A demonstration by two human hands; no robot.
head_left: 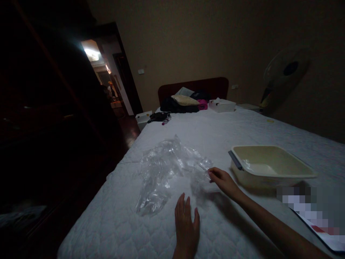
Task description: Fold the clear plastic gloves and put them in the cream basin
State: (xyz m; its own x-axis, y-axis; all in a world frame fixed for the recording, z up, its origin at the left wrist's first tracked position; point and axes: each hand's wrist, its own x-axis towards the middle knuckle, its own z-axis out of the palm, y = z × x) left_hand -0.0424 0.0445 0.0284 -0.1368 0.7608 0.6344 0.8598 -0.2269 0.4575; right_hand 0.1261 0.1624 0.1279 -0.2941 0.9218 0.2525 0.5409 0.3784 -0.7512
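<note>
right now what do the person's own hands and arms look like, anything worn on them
The left hand and right hand are bare, with no gloves. The right forearm shows no sleeve, watch or bracelet as far as the picture's edge. Of the left arm, little beyond the wrist shows. It is too dim to rule out a thin ring.

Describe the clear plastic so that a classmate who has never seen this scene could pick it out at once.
Start with the big white quilted bed. Toward its near end, left of the cream tub, the clear plastic lies in a loose, crumpled spread, its right edge pinched by the right hand. Unlike the solid tub, it is see-through, wrinkled and shiny.
</note>
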